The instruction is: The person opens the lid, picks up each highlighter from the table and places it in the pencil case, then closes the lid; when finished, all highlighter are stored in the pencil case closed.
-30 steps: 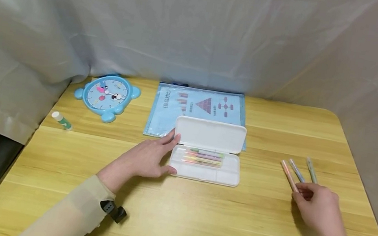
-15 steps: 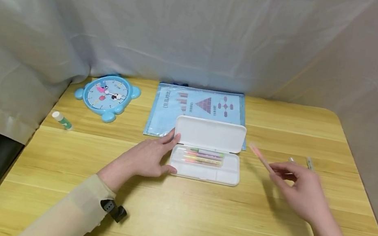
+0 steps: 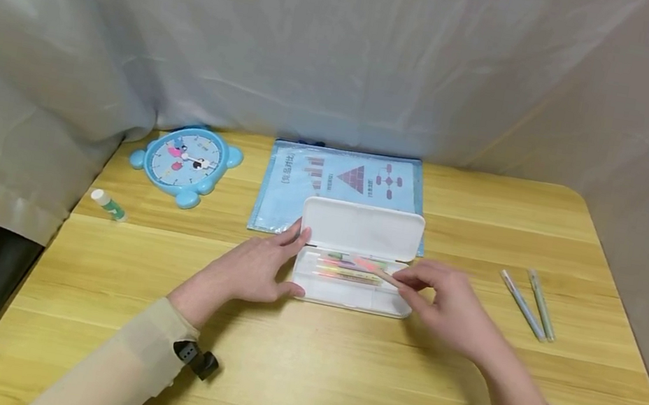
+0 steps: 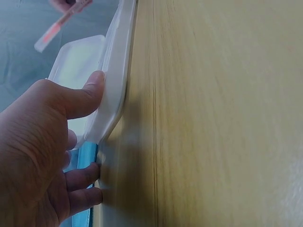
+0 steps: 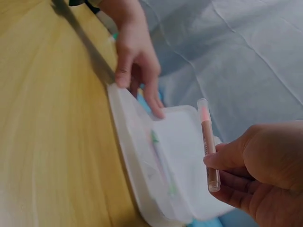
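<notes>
While the left hand braces the box, the right hand pinches a pink-tipped pen

Glue stick and clock lie far left, apart. Left thumb and forefinger spread between box corner and raised lid, presumably steadying both. Stored pens lie side by side in the rear compartment, which seems to suit their length. The pink-tipped pen is over them, gripped near one end, probably so the fingertips clear the box. Two loose pens rest right, on the table.
</notes>
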Demonstrator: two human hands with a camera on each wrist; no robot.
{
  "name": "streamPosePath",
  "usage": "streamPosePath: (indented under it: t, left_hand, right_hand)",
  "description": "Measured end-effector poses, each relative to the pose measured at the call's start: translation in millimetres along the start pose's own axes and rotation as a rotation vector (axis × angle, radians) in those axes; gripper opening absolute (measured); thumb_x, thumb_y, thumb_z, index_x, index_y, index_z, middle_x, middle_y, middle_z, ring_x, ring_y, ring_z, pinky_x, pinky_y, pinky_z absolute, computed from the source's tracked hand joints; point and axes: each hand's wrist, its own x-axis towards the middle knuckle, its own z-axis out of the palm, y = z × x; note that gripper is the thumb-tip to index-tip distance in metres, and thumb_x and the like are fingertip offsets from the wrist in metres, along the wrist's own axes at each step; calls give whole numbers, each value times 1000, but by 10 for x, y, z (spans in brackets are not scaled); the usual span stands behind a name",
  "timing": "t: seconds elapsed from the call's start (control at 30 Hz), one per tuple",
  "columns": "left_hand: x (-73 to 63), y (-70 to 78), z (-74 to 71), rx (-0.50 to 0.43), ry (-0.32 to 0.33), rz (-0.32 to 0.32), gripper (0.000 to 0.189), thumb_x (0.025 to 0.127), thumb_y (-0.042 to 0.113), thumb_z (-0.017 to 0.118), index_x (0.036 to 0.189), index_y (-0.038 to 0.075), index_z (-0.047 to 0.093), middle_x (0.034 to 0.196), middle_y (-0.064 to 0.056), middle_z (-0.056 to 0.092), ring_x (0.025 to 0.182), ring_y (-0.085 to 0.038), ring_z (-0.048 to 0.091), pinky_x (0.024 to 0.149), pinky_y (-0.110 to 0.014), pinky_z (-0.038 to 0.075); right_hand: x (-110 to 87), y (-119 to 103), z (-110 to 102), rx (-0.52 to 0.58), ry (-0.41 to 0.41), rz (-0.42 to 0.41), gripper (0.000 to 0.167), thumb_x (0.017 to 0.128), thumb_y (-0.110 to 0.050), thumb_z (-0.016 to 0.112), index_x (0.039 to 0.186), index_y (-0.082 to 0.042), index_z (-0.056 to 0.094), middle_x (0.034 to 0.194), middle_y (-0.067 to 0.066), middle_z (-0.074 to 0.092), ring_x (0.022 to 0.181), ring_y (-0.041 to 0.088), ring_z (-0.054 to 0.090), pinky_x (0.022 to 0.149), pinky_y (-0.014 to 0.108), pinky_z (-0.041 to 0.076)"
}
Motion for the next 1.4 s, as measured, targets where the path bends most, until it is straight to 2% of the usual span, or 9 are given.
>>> streamPosePath:
  t: [0.17, 0.37, 0.5, 0.7, 0.93, 1.2, 1.4]
  left_hand:
    - [10, -2, -3, -1, -4, -2, 108, 94, 63, 72, 168, 10, 14, 174, -13, 6, 141, -41, 50, 112, -48, 46]
    - [19, -5, -15, 3, -10, -9, 108, 94, 64, 71, 168, 12, 13, 175, -11, 6, 141, -41, 51, 113, -48, 45]
    - [21, -3, -16, 2, -7, -7, 108, 94, 63, 71, 168, 11, 13, 175, -11, 6, 141, -41, 50, 113, -48, 45]
    - [19, 1, -19, 5, -9, -7, 108, 94, 65, 70, 168, 12, 13, 175, -11, 6, 143, -40, 48, 114, -47, 44]
    - [13, -2, -22, 1, -2, -6, 108, 93, 65, 71, 168, 11, 14, 175, -12, 7, 145, -39, 45, 115, -47, 43]
    - [10, -12, -12, 1, 1, -7, 108, 93, 65, 71, 168, 11, 14, 175, -12, 7, 144, -39, 48, 114, -47, 44]
    - [7, -8, -10, 3, 7, -4, 109, 93, 65, 72, 168, 11, 15, 175, -12, 7, 141, -40, 50, 113, -48, 45]
  right_hand:
    - [132, -15, 136, 5, -82, 23, 21, 93, 6, 76, 111, -6, 80, 100, 2, 75, 91, 11, 68, 80, 41, 61]
    - [248, -61, 279, -41, -153, 38, 18, 97, -1, 75, 113, -7, 81, 101, -2, 74, 93, 10, 67, 85, 39, 58]
    - [291, -82, 379, -92, -194, 21, 18, 97, -2, 74, 112, -8, 81, 102, -2, 73, 94, 12, 67, 86, 40, 58]
    - [321, -103, 520, -129, -267, -13, 16, 99, -1, 72, 112, -6, 79, 110, 3, 73, 106, 21, 69, 94, 44, 57]
    - [336, -104, 589, -152, -327, -43, 16, 100, 3, 68, 109, -5, 79, 109, 4, 73, 106, 23, 69, 95, 43, 57]
    - [341, -97, 610, -138, -345, -85, 20, 98, 8, 67, 109, -4, 80, 110, 5, 75, 108, 23, 70, 98, 43, 56]
    - [305, -116, 497, -117, -287, -53, 17, 99, 2, 71, 113, -3, 78, 112, 5, 76, 110, 24, 70, 96, 45, 57]
